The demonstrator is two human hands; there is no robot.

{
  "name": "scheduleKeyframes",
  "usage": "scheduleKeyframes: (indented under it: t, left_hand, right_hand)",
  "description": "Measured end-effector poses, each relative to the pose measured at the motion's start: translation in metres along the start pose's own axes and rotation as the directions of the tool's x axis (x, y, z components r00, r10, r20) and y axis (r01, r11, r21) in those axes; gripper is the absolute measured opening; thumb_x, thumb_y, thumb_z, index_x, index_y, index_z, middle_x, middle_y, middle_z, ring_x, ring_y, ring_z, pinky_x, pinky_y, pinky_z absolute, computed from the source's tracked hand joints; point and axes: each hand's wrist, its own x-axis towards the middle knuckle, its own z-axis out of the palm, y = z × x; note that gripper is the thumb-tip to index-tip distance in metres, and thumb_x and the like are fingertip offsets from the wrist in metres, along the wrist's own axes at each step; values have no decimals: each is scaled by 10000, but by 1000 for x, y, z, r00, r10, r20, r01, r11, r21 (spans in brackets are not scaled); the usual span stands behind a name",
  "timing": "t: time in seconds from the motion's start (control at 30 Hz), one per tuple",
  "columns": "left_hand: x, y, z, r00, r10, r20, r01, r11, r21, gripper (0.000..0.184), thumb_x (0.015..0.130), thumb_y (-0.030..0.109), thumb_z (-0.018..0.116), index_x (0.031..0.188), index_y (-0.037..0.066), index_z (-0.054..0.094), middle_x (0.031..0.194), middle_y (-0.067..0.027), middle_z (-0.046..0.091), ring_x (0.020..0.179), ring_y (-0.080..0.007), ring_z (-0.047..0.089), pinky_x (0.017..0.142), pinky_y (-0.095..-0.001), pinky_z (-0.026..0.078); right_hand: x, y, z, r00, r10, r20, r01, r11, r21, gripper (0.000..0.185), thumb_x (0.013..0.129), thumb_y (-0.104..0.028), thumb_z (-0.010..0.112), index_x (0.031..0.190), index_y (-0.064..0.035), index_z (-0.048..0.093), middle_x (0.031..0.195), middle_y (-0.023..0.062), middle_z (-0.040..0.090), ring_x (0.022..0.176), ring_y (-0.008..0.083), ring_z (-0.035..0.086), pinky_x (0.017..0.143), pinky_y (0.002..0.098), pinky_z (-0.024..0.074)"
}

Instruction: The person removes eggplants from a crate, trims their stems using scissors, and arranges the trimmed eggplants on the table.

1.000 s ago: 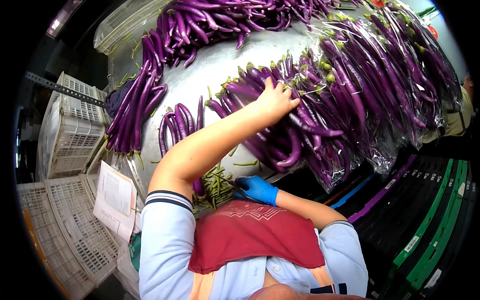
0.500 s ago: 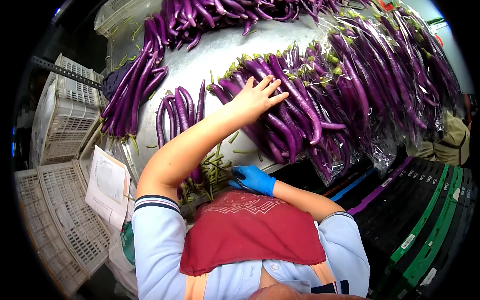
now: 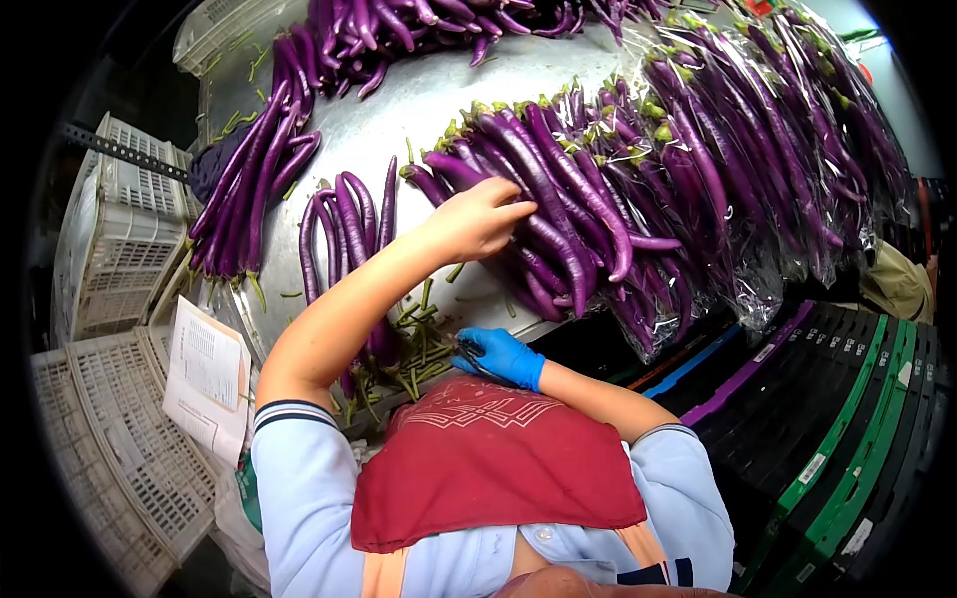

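My bare left hand [image 3: 480, 219] is over the near left side of a pile of long purple eggplants [image 3: 558, 214]. Its fingers are loosely curled and partly apart, and nothing shows between them. Close to my apron, my blue-gloved right hand [image 3: 503, 357] is wrapped around a dark cutting tool [image 3: 480, 367], which looks like shears and is mostly hidden by the glove. Cut green stem ends [image 3: 424, 344] lie in a heap just left of the glove. A smaller group of eggplants [image 3: 349, 224] rests under and beyond my left forearm.
Bagged eggplants [image 3: 718, 149] in clear plastic line the right of the metal table [image 3: 399, 110]. More loose eggplants [image 3: 249, 184] lie at left and at the back. White crates [image 3: 130, 439] and a paper sheet [image 3: 206, 369] are on the left; black and green crates [image 3: 797, 429] stand right.
My left hand has drawn back left and towards me across the eggplants, its fingers going from spread to curled. My right hand stays in place with the tool.
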Motion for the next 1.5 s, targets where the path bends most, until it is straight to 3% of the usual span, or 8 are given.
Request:
scheduleKeyframes:
  t: [0.2, 0.43, 0.83, 0.93, 1.07, 1.23, 1.43, 1.5]
  left_hand:
    - [14, -8, 26, 890, -441, 111, 444, 896, 2, 305, 767, 43, 565, 1070, 78, 555, 1074, -147, 531, 913, -319, 551, 755, -367, 479]
    - [71, -3, 1, 950, 102, 294, -226, 876, 426, 314, 704, 110, 541, 1017, 125, 571, 1000, -59, 540, 955, -215, 491, 789, -332, 386]
    - [24, 33, -126, 834, 44, -549, 205, 901, 383, 451, 724, 136, 653, 1160, 102, 546, 845, -113, 507, 726, -276, 516, 653, -370, 427]
    - [-67, 40, -156, 587, -384, -713, 501, 864, -53, 394, 827, 157, 589, 1194, 58, 481, 907, -134, 527, 806, -276, 546, 700, -367, 442]
    - [-217, 56, -174, -19, -912, -409, 73, 407, -911, 294, 919, 194, 481, 1179, 58, 465, 762, -20, 521, 608, -91, 509, 532, -224, 460]
    - [-345, 147, -154, -494, -802, -336, -360, 541, -760, 175, 912, 193, 475, 1005, 45, 461, 760, -90, 541, 604, -201, 542, 529, -336, 482]
    - [-495, 292, -142, -912, -357, -201, -267, 891, -367, 288, 901, 293, 487, 767, 39, 510, 612, -92, 527, 558, -250, 541, 543, -383, 475]
    - [-612, 358, -168, -939, -139, -315, -37, 951, -308, 346, 912, 339, 445, 791, 22, 510, 675, -120, 561, 587, -269, 552, 574, -398, 485]
  right_hand:
    - [3, 3, 4, 999, -24, -23, 25, 999, 24, 386, 790, -299, 663, 1030, -17, 555, 796, 182, 612, 689, 280, 602, 670, 350, 471]
    - [6, 12, 10, 991, -68, -115, 72, 997, 24, 342, 788, -317, 654, 907, -11, 557, 781, 196, 596, 700, 332, 585, 650, 376, 456]
    - [12, 11, 3, 993, -52, -110, 67, 989, 131, 317, 808, -221, 650, 995, 27, 587, 896, 138, 631, 797, 163, 580, 724, 295, 458]
    - [20, -2, -7, 994, -104, -42, 109, 984, 141, 204, 823, -165, 630, 899, 16, 575, 687, 28, 534, 625, 105, 497, 561, 263, 411]
    - [24, 2, -16, 993, 120, -12, -108, 926, 362, 172, 826, -141, 612, 941, -19, 569, 674, -32, 503, 580, 55, 447, 512, 219, 356]
    - [40, 6, -24, 988, 156, 1, -152, 960, 235, 207, 861, -206, 549, 967, -31, 580, 662, -34, 484, 561, 56, 429, 501, 223, 336]
    - [82, 93, -36, 985, -166, -51, 173, 952, 251, 329, 881, -197, 539, 1189, -103, 470, 877, 14, 568, 682, 86, 503, 577, 216, 423]
    - [68, 42, -27, 987, 155, 38, -158, 906, 392, 262, 876, -219, 544, 1110, -104, 515, 748, 1, 550, 591, 77, 493, 480, 214, 391]
